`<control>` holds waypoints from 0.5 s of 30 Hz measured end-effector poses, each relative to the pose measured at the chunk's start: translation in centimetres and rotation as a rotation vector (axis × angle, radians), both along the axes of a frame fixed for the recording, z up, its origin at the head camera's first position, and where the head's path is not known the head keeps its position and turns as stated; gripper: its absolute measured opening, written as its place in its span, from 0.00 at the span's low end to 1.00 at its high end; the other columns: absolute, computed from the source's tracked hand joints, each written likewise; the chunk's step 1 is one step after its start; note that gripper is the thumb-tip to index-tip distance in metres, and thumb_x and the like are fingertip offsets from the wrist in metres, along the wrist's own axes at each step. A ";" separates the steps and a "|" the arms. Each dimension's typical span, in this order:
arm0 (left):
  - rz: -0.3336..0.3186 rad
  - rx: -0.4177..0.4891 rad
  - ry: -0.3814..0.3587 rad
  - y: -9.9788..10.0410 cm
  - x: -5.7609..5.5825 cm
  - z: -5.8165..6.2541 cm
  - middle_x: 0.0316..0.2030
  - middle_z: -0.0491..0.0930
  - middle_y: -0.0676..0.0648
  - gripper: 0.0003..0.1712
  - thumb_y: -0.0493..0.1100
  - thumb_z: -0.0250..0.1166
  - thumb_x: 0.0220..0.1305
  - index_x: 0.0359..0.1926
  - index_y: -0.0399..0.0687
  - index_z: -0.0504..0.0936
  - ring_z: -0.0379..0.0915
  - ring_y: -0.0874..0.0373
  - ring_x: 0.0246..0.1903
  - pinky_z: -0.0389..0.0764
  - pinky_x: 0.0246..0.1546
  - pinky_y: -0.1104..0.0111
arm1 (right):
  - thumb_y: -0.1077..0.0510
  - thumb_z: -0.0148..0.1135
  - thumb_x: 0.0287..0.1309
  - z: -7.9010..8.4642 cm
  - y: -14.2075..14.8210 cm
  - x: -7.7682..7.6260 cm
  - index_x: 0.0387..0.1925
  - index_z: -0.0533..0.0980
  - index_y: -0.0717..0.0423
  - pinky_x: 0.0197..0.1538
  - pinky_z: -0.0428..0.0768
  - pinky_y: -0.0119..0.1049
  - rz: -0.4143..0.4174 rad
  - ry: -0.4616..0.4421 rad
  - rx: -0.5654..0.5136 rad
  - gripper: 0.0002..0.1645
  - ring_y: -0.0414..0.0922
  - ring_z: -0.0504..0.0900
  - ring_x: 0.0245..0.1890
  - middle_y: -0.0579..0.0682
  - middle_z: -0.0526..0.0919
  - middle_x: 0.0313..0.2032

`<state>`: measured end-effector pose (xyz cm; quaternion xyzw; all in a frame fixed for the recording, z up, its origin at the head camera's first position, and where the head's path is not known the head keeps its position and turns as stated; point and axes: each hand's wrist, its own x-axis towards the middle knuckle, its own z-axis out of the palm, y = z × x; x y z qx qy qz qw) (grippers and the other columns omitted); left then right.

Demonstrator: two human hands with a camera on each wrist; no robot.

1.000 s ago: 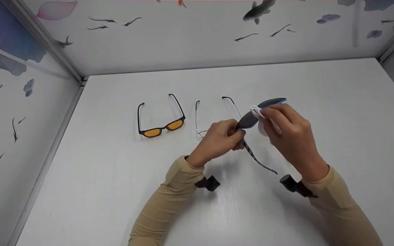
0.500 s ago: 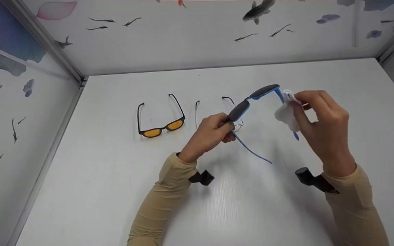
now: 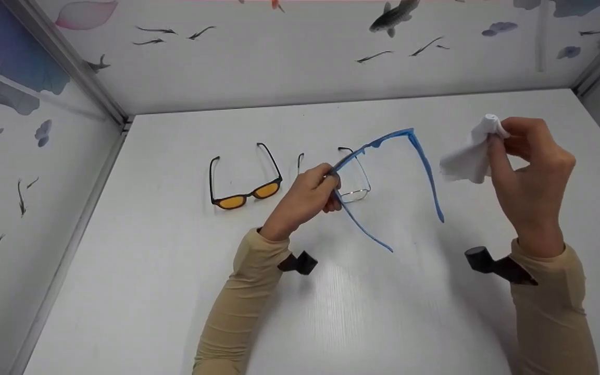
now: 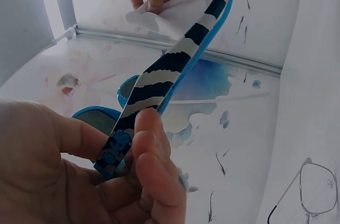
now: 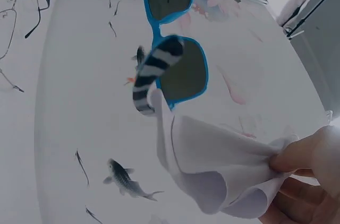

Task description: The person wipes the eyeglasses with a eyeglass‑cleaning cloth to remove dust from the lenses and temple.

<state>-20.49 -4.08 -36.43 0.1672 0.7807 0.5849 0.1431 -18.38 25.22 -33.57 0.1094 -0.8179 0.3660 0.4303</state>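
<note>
My left hand (image 3: 305, 195) grips blue-framed sunglasses (image 3: 383, 139) by the corner where one temple meets the front, holding them above the table with both temples unfolded. In the left wrist view the near temple (image 4: 159, 78) shows black and white stripes, and my thumb and fingers pinch its hinge end. Dark lenses (image 5: 183, 72) show in the right wrist view. Off to the right, my right hand (image 3: 532, 172) pinches a white cloth (image 3: 469, 153) between thumb and fingers. The cloth hangs loosely, apart from the sunglasses in the head view.
Black-framed glasses with orange lenses (image 3: 248, 197) lie on the white table (image 3: 175, 291) at the left. Thin wire-framed glasses (image 3: 356, 195) lie behind my left hand, partly hidden. Printed panels (image 3: 300, 62) wall the table's back and left side.
My right hand has drawn the white cloth off the lens and away to the upper right. My left hand has shifted slightly left, turning the sunglasses so their frame is seen edge-on.
</note>
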 end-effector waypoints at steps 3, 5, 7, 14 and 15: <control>0.019 0.012 0.003 -0.3 -0.2 0.0 0.26 0.74 0.44 0.10 0.35 0.44 0.74 0.39 0.35 0.71 0.72 0.58 0.24 0.76 0.27 0.72 | 0.70 0.60 0.59 -0.2 -0.1 -0.1 0.40 0.76 0.73 0.44 0.76 0.21 0.010 -0.007 0.002 0.09 0.27 0.80 0.38 0.59 0.84 0.40; 0.032 0.023 0.000 -0.5 -0.2 0.1 0.26 0.74 0.45 0.10 0.36 0.43 0.74 0.39 0.35 0.70 0.72 0.58 0.24 0.76 0.27 0.72 | 0.71 0.62 0.58 -0.5 -0.4 -0.2 0.41 0.76 0.72 0.43 0.75 0.20 0.044 -0.036 0.028 0.09 0.37 0.84 0.37 0.59 0.84 0.40; 0.047 0.042 -0.009 -0.6 -0.3 0.1 0.25 0.74 0.45 0.10 0.36 0.43 0.74 0.39 0.36 0.70 0.72 0.58 0.24 0.76 0.28 0.71 | 0.71 0.63 0.57 -1.0 -0.7 -0.1 0.42 0.76 0.70 0.42 0.73 0.17 0.101 -0.081 0.073 0.10 0.47 0.85 0.35 0.59 0.84 0.40; 0.087 0.094 -0.029 -0.7 -0.3 -0.2 0.23 0.75 0.45 0.11 0.38 0.41 0.74 0.35 0.39 0.67 0.72 0.59 0.22 0.76 0.26 0.70 | 0.71 0.65 0.54 -2.2 -1.6 0.6 0.44 0.77 0.68 0.40 0.73 0.16 0.236 -0.210 0.143 0.14 0.49 0.83 0.34 0.57 0.84 0.39; 0.085 0.093 -0.026 -0.6 -0.3 -0.3 0.23 0.76 0.46 0.12 0.38 0.41 0.74 0.34 0.39 0.67 0.73 0.58 0.21 0.76 0.26 0.71 | 0.71 0.65 0.54 -2.3 -1.7 0.6 0.44 0.77 0.68 0.40 0.73 0.17 0.246 -0.219 0.141 0.13 0.49 0.83 0.34 0.56 0.84 0.39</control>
